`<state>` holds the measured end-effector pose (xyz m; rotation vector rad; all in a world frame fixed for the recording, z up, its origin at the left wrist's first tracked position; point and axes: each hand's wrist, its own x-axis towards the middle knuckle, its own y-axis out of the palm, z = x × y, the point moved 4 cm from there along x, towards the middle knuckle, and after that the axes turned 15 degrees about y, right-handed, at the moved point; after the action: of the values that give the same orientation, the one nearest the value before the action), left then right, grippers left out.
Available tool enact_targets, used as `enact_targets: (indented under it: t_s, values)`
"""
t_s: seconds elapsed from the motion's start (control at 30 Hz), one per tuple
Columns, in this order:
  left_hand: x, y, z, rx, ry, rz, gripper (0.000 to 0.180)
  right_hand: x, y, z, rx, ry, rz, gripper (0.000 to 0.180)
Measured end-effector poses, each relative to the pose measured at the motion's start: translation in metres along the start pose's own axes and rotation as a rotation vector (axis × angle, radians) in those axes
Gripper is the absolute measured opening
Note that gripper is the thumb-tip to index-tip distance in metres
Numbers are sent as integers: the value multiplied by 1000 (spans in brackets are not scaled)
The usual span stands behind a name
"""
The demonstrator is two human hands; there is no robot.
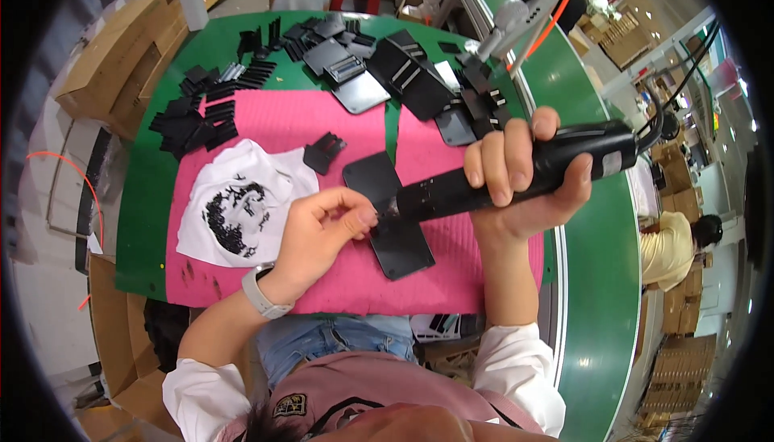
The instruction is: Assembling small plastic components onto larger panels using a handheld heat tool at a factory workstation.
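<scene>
My right hand [516, 172] is wrapped round a black corded electric screwdriver [584, 150]. It lies nearly level, its tip pointing left at the middle of a black flat-plated part [405, 250] on the pink mat [339, 293]. Right by that tip, thumb and fingers of my left hand [318, 228] are pinched together; whatever they hold is too small to make out. To the left is a white cloth [197, 228] with a heap of small black screws [226, 224] on it. A small black bracket [322, 154] rests between cloth and plates.
Black brackets [189, 126] are piled at the left of the green table [137, 256], with black plates [355, 91] along its far side. A metal stand [504, 27] rises at the far right. Beyond it runs a green conveyor [597, 345]. Cardboard boxes [113, 71] stand left.
</scene>
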<state>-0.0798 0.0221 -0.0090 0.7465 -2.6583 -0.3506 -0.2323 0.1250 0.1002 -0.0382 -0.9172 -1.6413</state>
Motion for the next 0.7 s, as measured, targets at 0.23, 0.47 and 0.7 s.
enact_targets:
  t_s: [0.23, 0.47, 0.7]
  values:
    - [-3, 0, -3, -95, 9, 14, 14, -7, 15, -5, -44, -20, 26, 39]
    - [-5, -6, 4, -142, -75, 12, 16, -7, 26, -11, -157, -65, 50, 40]
    - [-3, -10, 5, -103, -29, -89, 17, -4, 25, -11, -175, -70, 83, 41]
